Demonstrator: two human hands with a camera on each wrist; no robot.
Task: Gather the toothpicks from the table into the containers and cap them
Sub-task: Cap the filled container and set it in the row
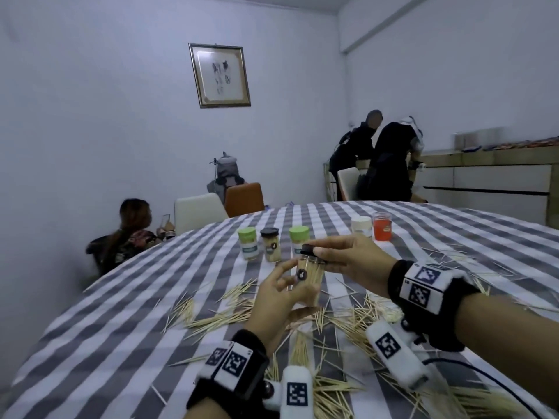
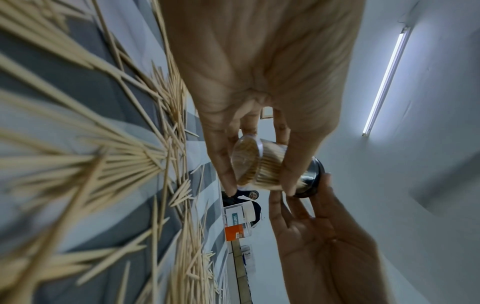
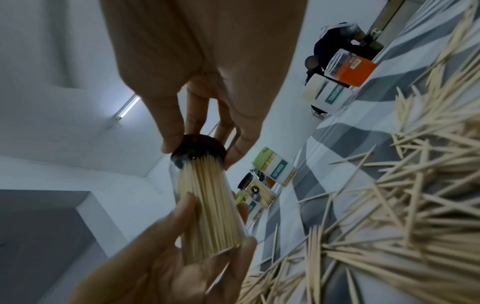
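Observation:
My left hand (image 1: pixel 281 294) grips a clear container (image 1: pixel 307 275) packed with toothpicks and holds it upright above the table. Its bottom and sides show in the left wrist view as a clear container (image 2: pixel 255 164). My right hand (image 1: pixel 338 255) pinches the black cap (image 1: pixel 311 252) that sits on the container's top. In the right wrist view the thumb and fingers curl round that black cap (image 3: pixel 200 148) over the toothpick bundle (image 3: pixel 207 209). Loose toothpicks (image 1: pixel 305 352) lie scattered on the checked tablecloth (image 1: pixel 121 322) below both hands.
Behind my hands stand capped containers: a green-lidded one (image 1: pixel 248 239), a black-lidded one (image 1: pixel 270 240), another green-lidded one (image 1: pixel 299 237), a white-lidded one (image 1: pixel 361 225) and an orange one (image 1: pixel 381 225). A seated person (image 1: pixel 133 231) is at the table's far left; two people (image 1: pixel 381 158) stand at the back counter.

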